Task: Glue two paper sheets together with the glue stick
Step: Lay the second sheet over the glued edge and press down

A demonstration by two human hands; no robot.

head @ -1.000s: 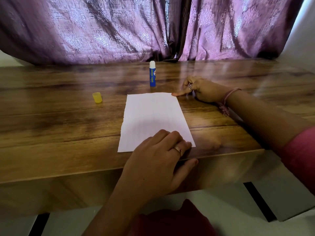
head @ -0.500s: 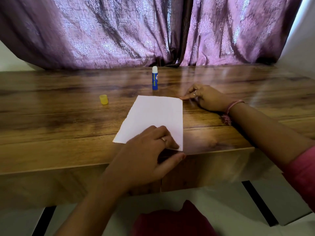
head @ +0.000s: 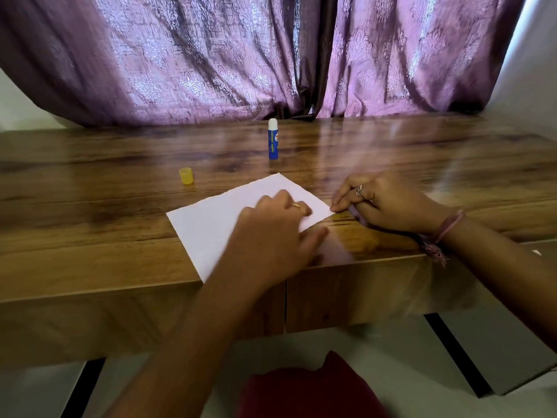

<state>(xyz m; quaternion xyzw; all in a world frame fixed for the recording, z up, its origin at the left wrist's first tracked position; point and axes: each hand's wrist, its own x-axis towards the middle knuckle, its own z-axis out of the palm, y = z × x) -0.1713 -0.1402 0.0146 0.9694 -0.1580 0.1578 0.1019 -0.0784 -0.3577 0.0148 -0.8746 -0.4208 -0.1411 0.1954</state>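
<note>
1. Paper [head: 217, 224]: white sheet lies flat on the wooden table [head: 90, 206], turned at an angle, near corner at the table's front edge. Only one sheet outline is visible; can't tell if a second sheet lies under it.
2. Left hand [head: 271, 233]: palm down on the right part of the paper, fingers roughly straight and pressing on it, thumb out to the right at the sheet's edge. Motion-blurred, so exact finger contact is unclear. Ring on one finger.
3. Right hand [head: 382, 203]: resting on the table just right of the paper, fingers curled in, fingertips touching the sheet's right corner. Can't tell whether it pinches the corner or just presses it. Ring on a finger, pink thread band at the wrist.
4. Hands are close together but not touching.
5. Glue stick [head: 272, 140]: upright on the table beyond the paper, blue body, white tip exposed, nothing touching it.
6. Yellow cap [head: 186, 175]: on the table to the left of the glue stick, apart from the paper.
7. Purple curtain [head: 211, 55] hangs behind the table.
</note>
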